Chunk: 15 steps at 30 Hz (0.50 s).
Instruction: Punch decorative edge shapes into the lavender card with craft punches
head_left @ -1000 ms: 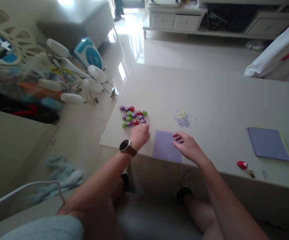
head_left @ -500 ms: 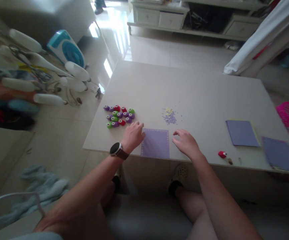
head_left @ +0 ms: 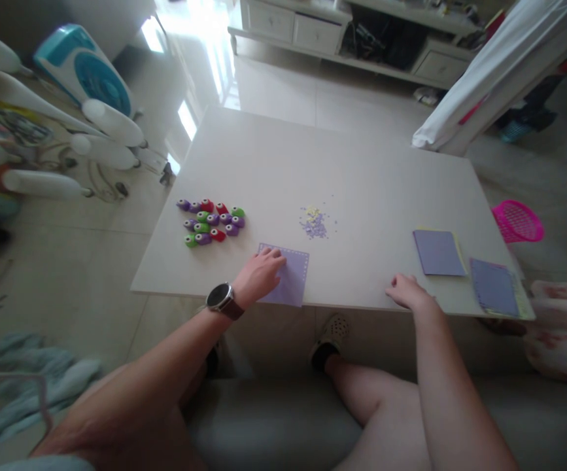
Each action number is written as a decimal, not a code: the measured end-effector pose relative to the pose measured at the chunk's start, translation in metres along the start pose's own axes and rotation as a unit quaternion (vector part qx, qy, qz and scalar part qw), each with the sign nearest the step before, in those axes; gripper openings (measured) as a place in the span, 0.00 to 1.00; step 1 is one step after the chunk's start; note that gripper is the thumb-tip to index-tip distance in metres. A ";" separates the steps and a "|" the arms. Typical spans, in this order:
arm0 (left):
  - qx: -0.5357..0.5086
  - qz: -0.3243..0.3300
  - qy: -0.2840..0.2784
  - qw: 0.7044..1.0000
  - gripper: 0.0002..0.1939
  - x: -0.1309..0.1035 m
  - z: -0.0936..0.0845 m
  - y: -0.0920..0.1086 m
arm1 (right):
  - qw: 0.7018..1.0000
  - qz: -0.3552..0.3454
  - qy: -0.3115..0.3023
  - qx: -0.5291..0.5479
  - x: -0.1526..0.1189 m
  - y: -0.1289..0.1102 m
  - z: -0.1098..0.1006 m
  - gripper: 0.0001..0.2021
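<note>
My left hand, with a watch on its wrist, lies over a light purple paper square at the table's front edge. Its fingers rest on the sheet, slightly bent. Small punched holes run along the paper's top and right borders. Near the front edge to the right, my right hand is closed low at the tabletop. It covers the spot where a red craft punch lay, and what its fingers hold is hidden. Several purple, green and red craft punches stand grouped left of the paper.
Yellow and purple paper bits are heaped beyond the sheet. Two stacks of purple paper, one farther back and one near the corner, lie at the right. A pink basket stands past the table's right end.
My right hand has moved right from beside the paper to where the red punch lay, and its fingers have closed. My left hand has come onto the sheet, which is now slightly turned.
</note>
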<state>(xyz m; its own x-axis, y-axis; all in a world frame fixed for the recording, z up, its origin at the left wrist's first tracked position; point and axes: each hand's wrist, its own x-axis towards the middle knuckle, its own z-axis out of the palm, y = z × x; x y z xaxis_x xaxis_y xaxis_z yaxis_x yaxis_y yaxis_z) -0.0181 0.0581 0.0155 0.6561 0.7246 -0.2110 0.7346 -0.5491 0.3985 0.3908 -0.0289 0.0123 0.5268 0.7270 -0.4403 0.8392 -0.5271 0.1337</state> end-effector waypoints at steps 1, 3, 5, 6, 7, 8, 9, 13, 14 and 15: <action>0.006 -0.009 0.002 1.000 0.14 0.001 -0.001 -0.001 | 1.000 -0.008 -0.022 -0.008 0.000 -0.008 0.001 0.05; 0.015 -0.025 0.008 1.000 0.15 0.002 -0.002 -0.003 | 0.997 -0.068 -0.029 0.006 -0.005 -0.031 0.000 0.09; 0.015 -0.025 0.014 0.999 0.18 0.003 -0.002 -0.005 | 0.991 -0.128 -0.028 0.028 -0.013 -0.060 -0.003 0.11; 0.013 -0.020 0.015 1.000 0.19 0.003 -0.002 -0.006 | 0.986 -0.159 -0.030 0.043 -0.019 -0.075 -0.004 0.12; 0.009 -0.015 0.015 1.000 0.20 0.003 -0.001 -0.006 | 0.980 -0.187 -0.033 0.057 -0.025 -0.091 -0.004 0.13; 0.006 -0.011 0.013 1.000 0.20 0.003 -0.001 -0.007 | 0.974 -0.214 -0.036 0.068 -0.032 -0.105 -0.004 0.13; 0.003 -0.011 0.011 1.000 0.21 0.002 -0.001 -0.007 | 0.968 -0.235 -0.036 0.077 -0.040 -0.119 -0.004 0.14; 0.020 -0.050 0.007 0.999 0.24 -0.002 -0.003 -0.007 | 0.939 -0.327 -0.045 0.096 -0.066 -0.159 0.000 0.14; 0.029 -0.064 0.005 0.997 0.25 -0.004 -0.005 -0.007 | 0.934 -0.340 -0.050 0.093 -0.070 -0.164 0.001 0.14; 0.038 -0.078 0.002 0.996 0.25 -0.006 -0.007 -0.008 | 0.931 -0.349 -0.054 0.089 -0.073 -0.166 0.001 0.14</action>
<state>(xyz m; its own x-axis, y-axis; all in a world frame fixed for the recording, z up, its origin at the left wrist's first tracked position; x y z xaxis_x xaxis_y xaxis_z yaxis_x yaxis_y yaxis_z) -0.0289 0.0609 0.0200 0.5323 0.8054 -0.2606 0.8385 -0.4593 0.2931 0.2128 0.0052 0.0212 -0.1641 0.8764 -0.4528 0.9316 -0.0132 -0.3631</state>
